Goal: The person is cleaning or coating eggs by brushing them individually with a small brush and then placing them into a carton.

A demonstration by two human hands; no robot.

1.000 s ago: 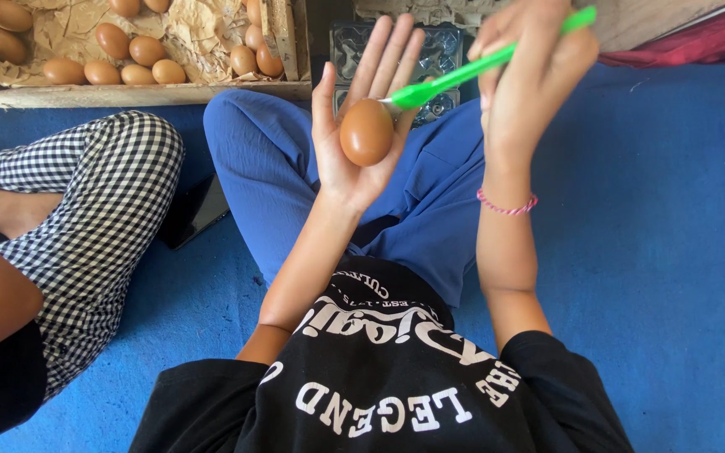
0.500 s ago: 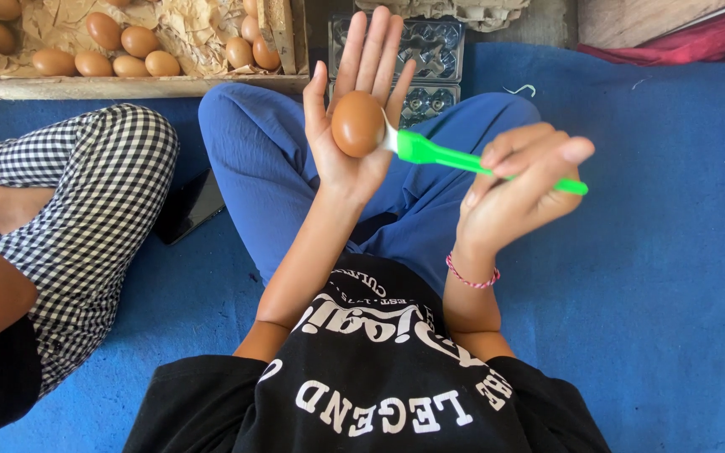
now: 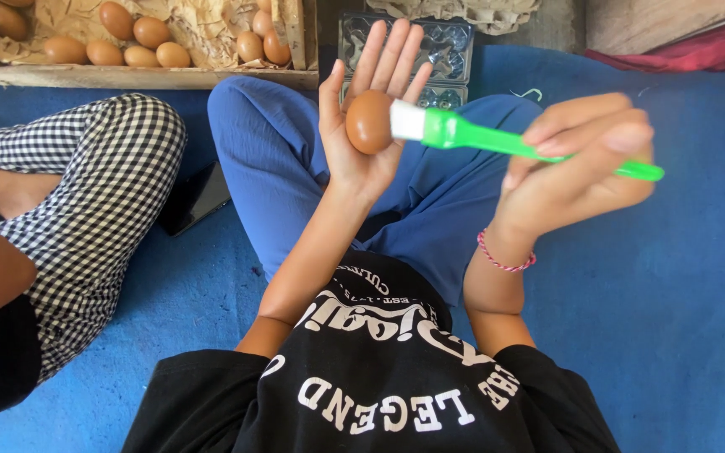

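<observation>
The right hand (image 3: pixel 576 159) grips a green brush (image 3: pixel 497 141), its white bristles touching a brown egg (image 3: pixel 368 122) resting on the open left hand (image 3: pixel 371 117). Beyond lies a clear egg tray (image 3: pixel 446 46). Far left, a wooden crate (image 3: pixel 144 75) holds brown eggs (image 3: pixel 136 42) on straw.

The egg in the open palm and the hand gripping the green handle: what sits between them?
In the head view, only the brush spans it: white bristles touch the brown egg in the left hand, and the green handle runs back into the right hand.
</observation>
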